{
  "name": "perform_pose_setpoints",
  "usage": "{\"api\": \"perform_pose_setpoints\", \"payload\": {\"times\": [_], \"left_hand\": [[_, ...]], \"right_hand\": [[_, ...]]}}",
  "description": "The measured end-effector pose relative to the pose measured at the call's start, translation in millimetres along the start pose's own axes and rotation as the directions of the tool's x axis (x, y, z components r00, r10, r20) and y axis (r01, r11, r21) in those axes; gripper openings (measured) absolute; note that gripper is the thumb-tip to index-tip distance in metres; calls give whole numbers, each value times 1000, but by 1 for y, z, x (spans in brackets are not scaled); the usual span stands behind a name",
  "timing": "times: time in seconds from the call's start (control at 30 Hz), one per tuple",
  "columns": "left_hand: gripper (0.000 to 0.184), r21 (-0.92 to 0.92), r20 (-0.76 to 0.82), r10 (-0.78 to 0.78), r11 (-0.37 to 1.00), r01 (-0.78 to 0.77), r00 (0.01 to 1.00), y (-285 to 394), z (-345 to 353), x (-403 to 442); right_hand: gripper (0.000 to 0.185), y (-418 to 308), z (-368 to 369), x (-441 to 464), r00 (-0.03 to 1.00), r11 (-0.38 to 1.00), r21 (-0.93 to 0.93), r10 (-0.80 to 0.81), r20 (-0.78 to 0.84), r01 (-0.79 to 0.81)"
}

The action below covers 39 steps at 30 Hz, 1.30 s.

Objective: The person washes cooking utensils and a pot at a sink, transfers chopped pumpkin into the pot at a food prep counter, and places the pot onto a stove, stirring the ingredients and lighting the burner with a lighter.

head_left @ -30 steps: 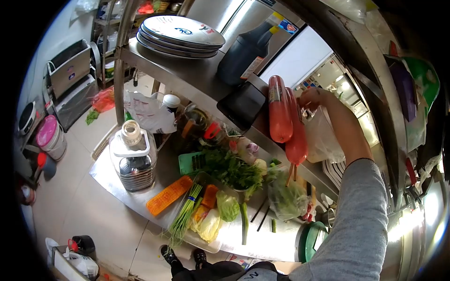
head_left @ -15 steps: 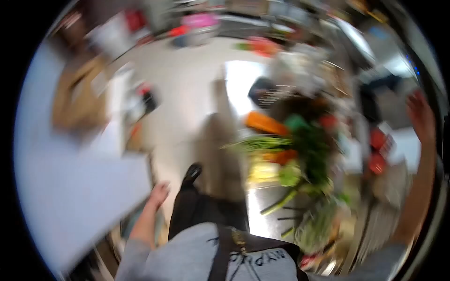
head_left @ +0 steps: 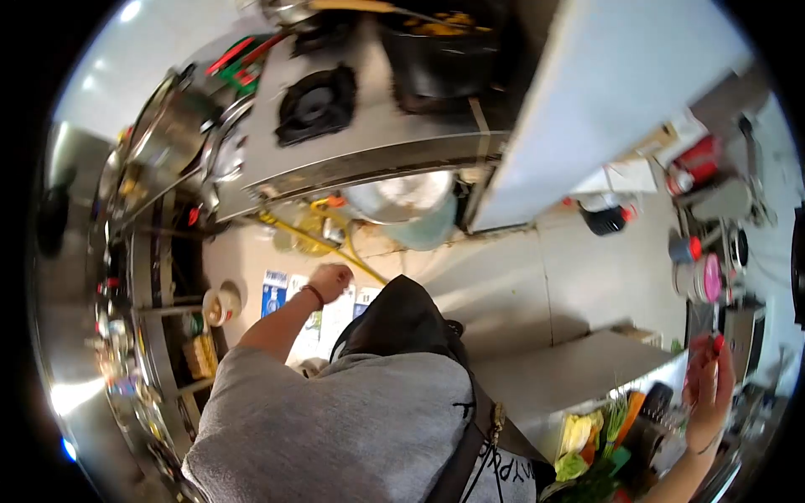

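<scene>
My left hand [head_left: 332, 282] hangs above the floor beside my body, fingers curled in, nothing visible in it. Under it lie blue-and-white printed sheets [head_left: 340, 312]. A yellow hose [head_left: 323, 243] runs past it below the stove [head_left: 377, 138]. Held out at the far right, my right hand [head_left: 709, 390] has loosely bent fingers that stand apart. A small red spot shows at its fingertips; whether it belongs to something behind is unclear. Close by that hand are vegetables on a steel table [head_left: 537, 373], with carrots [head_left: 631, 415] and yellow-green leaves [head_left: 572, 465] among them.
A dark pot [head_left: 449, 63] with yellow-orange food stands on the stove beside a bare burner [head_left: 317, 105]. A white panel [head_left: 579, 109] borders the stove. Basins [head_left: 402, 201] sit underneath. Shelving [head_left: 155, 293] lines the left; a pink-lidded bucket [head_left: 700, 278] stands right.
My view has swung left, from the vegetable table to the stove. The table now appears lower right. My right hand has come away from the red-lidded items near it.
</scene>
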<state>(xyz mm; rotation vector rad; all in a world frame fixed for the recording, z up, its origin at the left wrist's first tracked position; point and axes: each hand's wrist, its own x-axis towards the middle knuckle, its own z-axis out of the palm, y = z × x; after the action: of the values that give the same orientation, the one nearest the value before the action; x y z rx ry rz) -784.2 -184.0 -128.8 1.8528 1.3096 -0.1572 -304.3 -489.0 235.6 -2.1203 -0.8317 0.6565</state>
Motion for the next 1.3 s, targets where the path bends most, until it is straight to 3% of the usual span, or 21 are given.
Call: {"api": "perform_pose_setpoints", "payload": {"times": [0.07, 0.1, 0.13, 0.17, 0.2, 0.23, 0.27, 0.3, 0.37, 0.4, 0.43, 0.5, 0.53, 0.67, 0.73, 0.83, 1.0, 1.07, 1.1, 1.17, 1.3], "left_hand": [[13, 105, -485, 154, 987, -118, 861, -19, -64, -20], [12, 167, -693, 245, 970, -179, 678, -42, -95, -15], [15, 53, -779, 128, 989, -140, 613, -11, -138, -30], [17, 110, -872, 139, 990, -89, 469, -16, -173, -25], [18, 134, -913, 195, 973, -187, 359, -28, -204, -12], [19, -26, -900, 101, 958, -285, 424, -43, -230, 2], [20, 17, -847, 117, 981, -194, 519, -52, -256, 11], [21, 136, -765, 200, 979, -149, 612, -84, -272, 24], [21, 304, -571, 321, 938, -168, 755, -105, -293, 50], [20, 197, -587, 376, 925, -325, 717, -114, -298, 59], [20, 86, -529, 304, 948, -307, 792, -117, -306, 63], [20, 189, -485, 375, 927, -324, 790, -106, -314, 61], [21, 62, -449, 338, 935, -348, 827, -125, -317, 74], [18, 54, -412, 441, 886, -461, 798, -125, -317, 81], [18, 107, -414, 562, 811, -575, 716, -125, -313, 84], [17, -100, -455, 446, 835, -542, 771, -144, -301, 101], [21, -128, -414, 322, 905, -405, 851, -131, -303, 104], [20, -506, -322, 81, 828, -243, 943, -116, -304, 101], [20, -504, -327, 85, 827, -250, 941, -113, -308, 103], [19, -704, -105, -95, 710, -7, 990, -109, -317, 107], [19, -710, -63, -94, 704, 21, 994, -106, -320, 106]], "right_hand": [[51, 19, 35, 15, 983, 995, 96, 44, -177, -27], [47, 32, 56, 26, 972, 969, 242, 103, -213, -50], [43, 42, 79, 36, 956, 924, 377, 170, -241, -69], [40, 52, 107, 48, 962, 838, 530, 234, -142, -126], [38, 61, 139, 58, 959, 726, 663, 281, -42, -184], [38, 63, 179, 66, 953, 644, 723, 296, 68, -251], [39, 59, 220, 72, 935, 549, 769, 309, 176, -326], [43, 34, 273, 77, 900, 551, 779, 435, 38, -299], [43, 16, 337, 86, 875, 393, 833, 438, 204, -391], [46, 7, 360, 89, 864, 352, 841, 446, 235, -411], [48, -4, 376, 90, 872, 344, 843, 418, 256, -413], [50, -29, 399, 87, 885, 268, 874, 356, 301, -405], [51, -37, 406, 86, 881, 214, 881, 326, 342, -421], [49, -48, 416, 81, 901, 120, 895, 131, 415, -429], [45, -56, 417, 73, 912, 125, 908, 150, 381, -399], [41, -61, 421, 61, 960, 386, 889, 225, 166, -244], [47, -41, 431, 68, 952, 665, 719, 305, -17, -200], [53, -30, 434, 76, 937, 858, 494, 275, -215, -139], [59, -20, 441, 84, 918, 898, 434, 230, -323, -72], [63, -24, 440, 86, 915, 944, 312, 217, -339, -108], [70, -37, 438, 93, 908, 974, 150, 216, -360, -172]]}}
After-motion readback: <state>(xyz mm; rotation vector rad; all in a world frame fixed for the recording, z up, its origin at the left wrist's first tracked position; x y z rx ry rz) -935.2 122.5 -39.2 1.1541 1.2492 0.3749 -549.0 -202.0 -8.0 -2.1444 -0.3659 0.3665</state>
